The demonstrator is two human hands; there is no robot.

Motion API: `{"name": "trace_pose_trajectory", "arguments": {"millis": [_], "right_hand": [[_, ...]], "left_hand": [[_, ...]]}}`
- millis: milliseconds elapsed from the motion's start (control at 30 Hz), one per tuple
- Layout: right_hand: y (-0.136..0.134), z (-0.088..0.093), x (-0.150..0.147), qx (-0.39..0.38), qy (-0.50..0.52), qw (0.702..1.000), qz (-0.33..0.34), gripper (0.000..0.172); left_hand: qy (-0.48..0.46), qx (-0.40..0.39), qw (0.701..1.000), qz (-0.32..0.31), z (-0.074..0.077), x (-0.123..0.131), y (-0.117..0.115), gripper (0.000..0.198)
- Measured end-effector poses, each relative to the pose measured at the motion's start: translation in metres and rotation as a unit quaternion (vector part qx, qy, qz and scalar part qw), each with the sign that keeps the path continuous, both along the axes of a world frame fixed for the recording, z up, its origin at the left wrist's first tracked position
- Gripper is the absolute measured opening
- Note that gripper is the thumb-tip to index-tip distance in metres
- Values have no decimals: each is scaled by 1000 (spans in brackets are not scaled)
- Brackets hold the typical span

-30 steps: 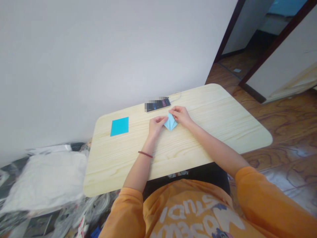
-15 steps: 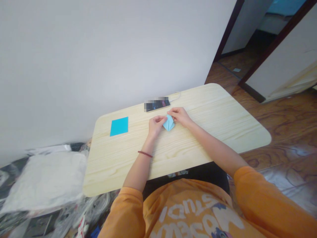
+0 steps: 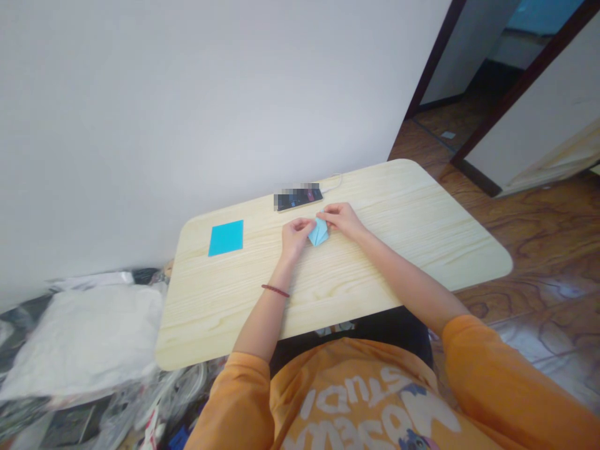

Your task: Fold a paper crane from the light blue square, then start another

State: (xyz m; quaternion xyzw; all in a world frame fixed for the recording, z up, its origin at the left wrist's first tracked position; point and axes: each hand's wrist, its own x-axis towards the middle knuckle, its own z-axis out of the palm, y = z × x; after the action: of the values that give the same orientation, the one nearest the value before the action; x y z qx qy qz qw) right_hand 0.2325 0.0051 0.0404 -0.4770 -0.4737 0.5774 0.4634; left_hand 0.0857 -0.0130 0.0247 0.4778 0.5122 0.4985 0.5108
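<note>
A small piece of folded light-blue paper [image 3: 319, 233] is held between my two hands above the middle of the table. My left hand [image 3: 296, 236] pinches its left edge, thumb and fingers pressed together. At its upper right side, my right hand [image 3: 341, 219] grips the paper with thumb and fingertips. Crease lines run down its face to a blunt lower point. The fingertips hide its upper edges. A bright blue square sheet of paper [image 3: 226, 238] lies flat to the left, apart from both hands.
A phone [image 3: 300, 198], partly pixelated, lies behind my hands, with a white cable [image 3: 335, 181] at its right end. The pale wooden table [image 3: 398, 200] has rounded corners and stands against a white wall. Left of it are a white bag [image 3: 89, 337] and clutter.
The folded paper's lower part has shifted slightly left and up, and its outline looks narrower on the right. Both hands keep their grip in nearly the same place.
</note>
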Motion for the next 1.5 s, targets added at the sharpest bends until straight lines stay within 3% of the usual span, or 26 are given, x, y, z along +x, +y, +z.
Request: {"name": "trace_pose_trajectory", "arguments": {"millis": [333,533,667,767,1067,1500], "right_hand": [[4,4,8,30,-96,995,9,14],[12,2,19,25,-42,998,-36,20],[11,-3,14,7,10,1000,-10,30],[6,-4,6,7,7,1000,29,32],[-1,0,-3,24,3,1000,1,31],[5,-5,2,16,19,999,-33,32]], "left_hand": [[52,14,998,-14,2,-4,3,15],[29,-24,999,-15,7,-7,3,13],[19,-23,1000,-9,7,-7,2,13],[16,-11,1000,-8,7,-6,2,15],[16,23,999,22,6,-3,2,11],[-26,-46,999,5,4,-8,2,18]]}}
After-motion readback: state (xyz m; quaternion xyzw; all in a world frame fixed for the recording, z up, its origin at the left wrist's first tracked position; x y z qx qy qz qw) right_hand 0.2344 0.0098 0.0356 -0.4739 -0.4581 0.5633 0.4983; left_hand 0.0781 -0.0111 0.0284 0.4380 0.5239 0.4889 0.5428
